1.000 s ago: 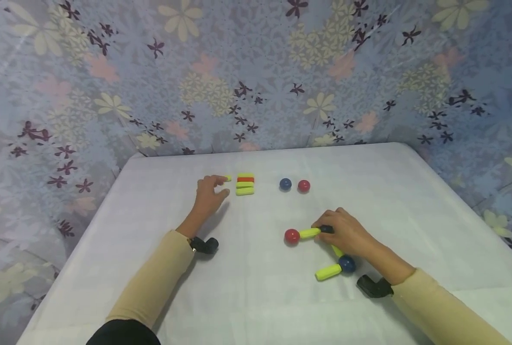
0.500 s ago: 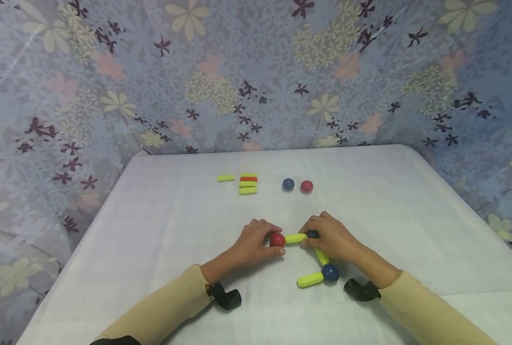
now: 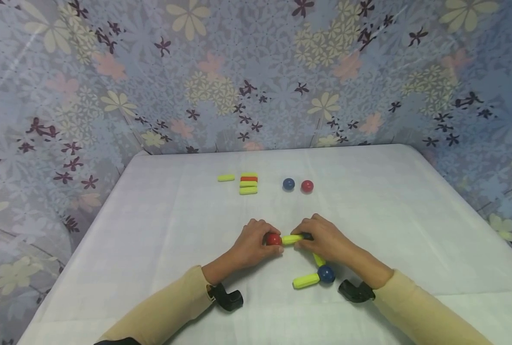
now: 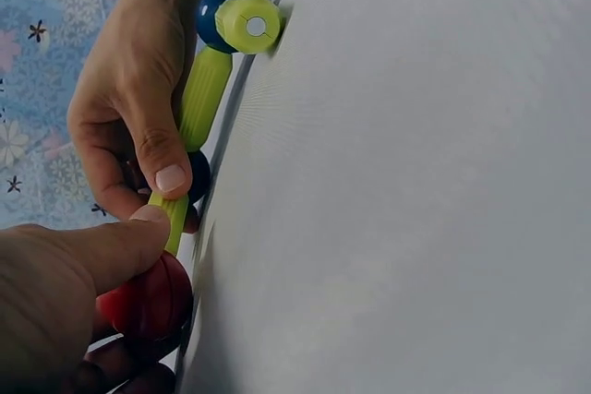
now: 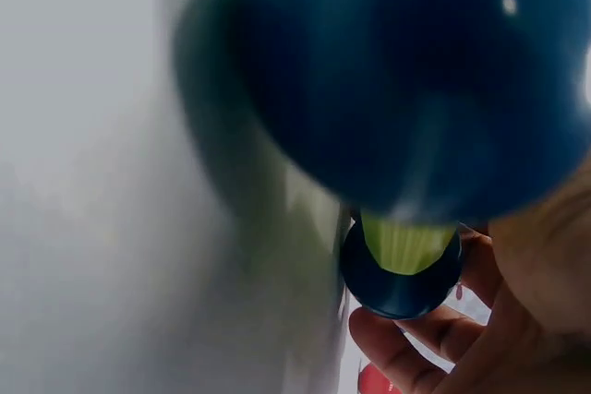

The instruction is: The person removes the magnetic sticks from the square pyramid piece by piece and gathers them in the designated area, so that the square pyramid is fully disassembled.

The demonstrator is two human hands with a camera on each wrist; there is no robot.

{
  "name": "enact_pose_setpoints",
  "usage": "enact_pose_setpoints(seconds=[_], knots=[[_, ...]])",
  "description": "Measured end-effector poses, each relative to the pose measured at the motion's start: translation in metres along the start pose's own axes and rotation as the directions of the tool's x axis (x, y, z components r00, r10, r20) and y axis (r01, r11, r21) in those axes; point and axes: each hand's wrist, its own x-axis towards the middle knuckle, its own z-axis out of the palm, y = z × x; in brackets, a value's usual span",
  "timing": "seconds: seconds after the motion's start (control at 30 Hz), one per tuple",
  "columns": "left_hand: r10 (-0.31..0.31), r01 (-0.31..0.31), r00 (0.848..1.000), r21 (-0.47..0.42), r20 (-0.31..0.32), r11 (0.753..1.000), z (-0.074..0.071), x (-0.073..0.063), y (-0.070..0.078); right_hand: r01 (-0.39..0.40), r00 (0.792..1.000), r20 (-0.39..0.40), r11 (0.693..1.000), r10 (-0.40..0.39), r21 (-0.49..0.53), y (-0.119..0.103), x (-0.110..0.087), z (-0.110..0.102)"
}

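On the white table, a chain of balls and yellow sticks lies between the hands. My left hand [image 3: 253, 244] holds the red ball [image 3: 274, 239] at its left end, thumb at the near side. From that ball a yellow stick [image 3: 291, 239] runs to a blue ball [image 4: 199, 177], which my right hand [image 3: 326, 239] grips, fingers partly covering it. A second yellow stick [image 4: 205, 99] leads nearer to another blue ball [image 3: 326, 274]. Out of this one a third yellow stick [image 3: 306, 281] points left, its free end showing a round hole in the left wrist view.
Toward the back lie several yellow sticks [image 3: 248, 190] and a red stick [image 3: 249, 179] in a stack. One yellow stick [image 3: 226, 178] lies apart to their left. A loose blue ball [image 3: 288, 184] and red ball [image 3: 307, 186] are at their right. A flowered cloth [image 3: 256, 72] hangs behind.
My left hand has come from the lone yellow stick at the back to the red ball and taken hold of it. The right hand and the chain have shifted left.
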Motion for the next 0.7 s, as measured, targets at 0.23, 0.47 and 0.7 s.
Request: enact_pose_setpoints(seconds=[0.23, 0.47, 0.7], knots=[[0.004, -0.004, 1.0, -0.008, -0.002, 1.0, -0.001, -0.002, 0.0, -0.023, 0.999, 0.023, 1.0, 0.023, 0.008, -0.001, -0.001, -0.001], [-0.096, 0.094, 0.995, -0.046, -0.039, 0.995, -0.014, -0.009, -0.018, -0.026, 1.0, -0.016, 1.0, 0.026, 0.008, 0.01, -0.006, -0.002], [-0.172, 0.158, 0.978, -0.116, -0.117, 0.981, -0.032, -0.01, -0.039, -0.041, 0.999, -0.016, 0.998, 0.041, 0.037, 0.012, -0.009, -0.004]])
